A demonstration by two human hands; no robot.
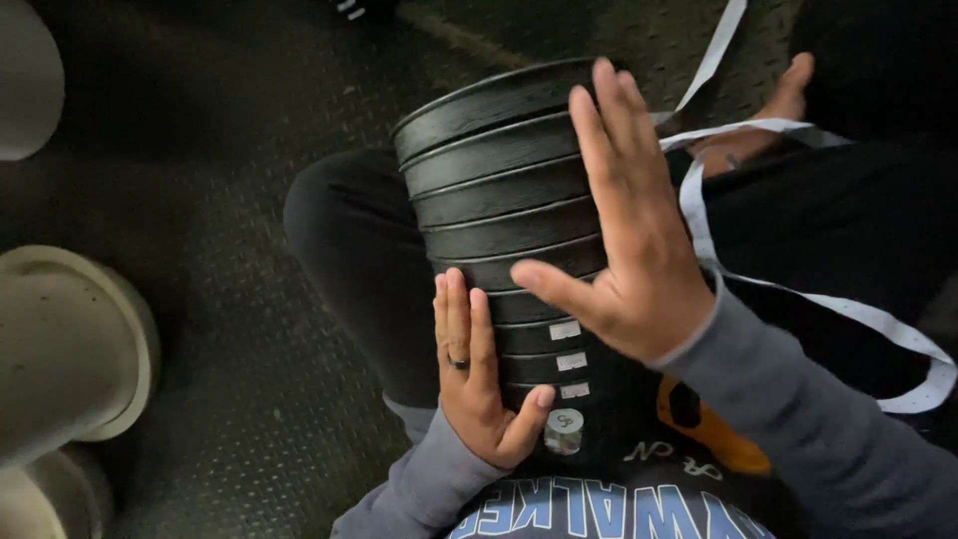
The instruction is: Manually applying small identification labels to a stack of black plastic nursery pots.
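A tall stack of nested black plastic pots (pixel 499 190) lies tilted across my lap, rims facing away from me. Small white labels (pixel 565 330) sit on the nearer rims. My left hand (pixel 479 374) lies flat against the stack's left side near its base, fingers together, a ring on one finger. My right hand (pixel 624 220) rests open on top of the stack, fingers spread and pointing away. A small round grey-white object (pixel 564 429) sits by my left thumb at the stack's near end.
A white measuring tape (pixel 798 289) loops over my right leg, its yellow case (pixel 714 429) by my right forearm. A bare foot (pixel 768 115) shows at top right. Pale large pots (pixel 70 349) stand on the dark textured floor (pixel 249 419) at left.
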